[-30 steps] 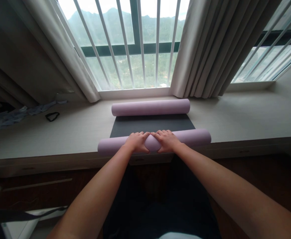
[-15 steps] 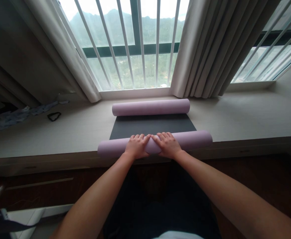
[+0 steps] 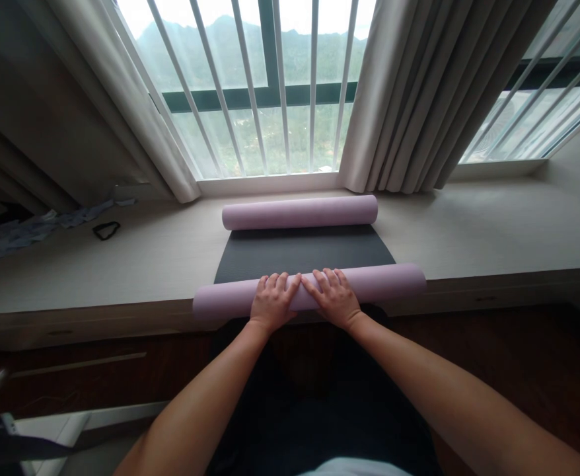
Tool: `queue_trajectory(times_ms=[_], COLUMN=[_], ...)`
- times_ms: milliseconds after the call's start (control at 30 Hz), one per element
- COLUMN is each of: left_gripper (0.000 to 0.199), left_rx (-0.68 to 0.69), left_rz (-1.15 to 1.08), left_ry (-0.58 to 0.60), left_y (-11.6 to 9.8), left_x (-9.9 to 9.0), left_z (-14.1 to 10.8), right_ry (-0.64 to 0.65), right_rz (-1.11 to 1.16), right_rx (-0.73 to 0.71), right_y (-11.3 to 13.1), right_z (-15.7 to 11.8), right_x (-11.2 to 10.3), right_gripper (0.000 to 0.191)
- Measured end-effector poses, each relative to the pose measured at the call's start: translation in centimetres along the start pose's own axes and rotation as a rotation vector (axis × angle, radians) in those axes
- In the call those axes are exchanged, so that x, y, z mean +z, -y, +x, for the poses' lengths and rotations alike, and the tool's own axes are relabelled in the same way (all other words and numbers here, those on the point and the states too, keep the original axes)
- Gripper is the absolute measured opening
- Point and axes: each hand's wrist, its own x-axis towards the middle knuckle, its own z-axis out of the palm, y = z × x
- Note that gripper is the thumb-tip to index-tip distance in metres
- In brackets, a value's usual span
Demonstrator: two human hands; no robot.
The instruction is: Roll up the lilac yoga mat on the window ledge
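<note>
A yoga mat, pink on one face and dark grey (image 3: 304, 252) on the other, is rolled from both ends, with a flat grey stretch between. The near pink roll (image 3: 389, 281) lies along the ledge's front edge. My left hand (image 3: 273, 301) curves over the middle of this roll, fingers slightly apart on top. Beside it my right hand (image 3: 334, 296) grips the same roll, the two thumbs almost meeting. Farther back, the second pink roll (image 3: 300, 212) rests near the window, untouched. My palms hide part of the near roll.
The mat lies on a pale window ledge (image 3: 478, 238). Behind it is a barred window (image 3: 290, 135) between grey curtains (image 3: 419, 99). A small black loop (image 3: 106, 230) and some crumpled pale scraps (image 3: 37, 228) lie at the left. Dark floor (image 3: 498, 337) is below.
The near roll has shifted slightly toward me under both hands, and a little more grey surface shows. My fingers look a bit straighter and more spread. The far roll stays put.
</note>
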Motion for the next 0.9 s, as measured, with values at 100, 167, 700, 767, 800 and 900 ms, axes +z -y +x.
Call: queue_trajectory(times_ms=[100,167,700,767,800,900], left_gripper=[0.089,0.089,0.099,0.1,0.1,0.1], left_rx=[0.003,0.004,0.004,0.007,0.009,0.018], left_rz=[-0.009,-0.015,-0.067,-0.081,-0.089,-0.112], left_ry=[-0.002,0.003,0.143,0.177,0.196,0.251], left_y=[0.1,0.2,1.7,2.0,2.1,2.6], left_x=[-0.3,-0.6,-2.4,-2.7,-2.8,-3.2], left_z=[0.3,0.6,3.8,4.4,4.8,5.7], right_ry=[0.01,0.03,0.183,0.206,0.219,0.256], right_rz=[0.006,0.015,0.122,0.14,0.149,0.17], right_rx=[-0.008,-0.012,-0.015,-0.016,-0.016,-0.016], right_y=[-0.2,-0.4,-2.3,-2.7,-2.9,-3.3], right_z=[0.3,0.6,3.7,4.2,4.5,5.3], right_x=[-0.2,-0.5,-2.9,-3.0,-3.1,-3.2], right_gripper=[0.083,0.089,0.097,0.099,0.099,0.1])
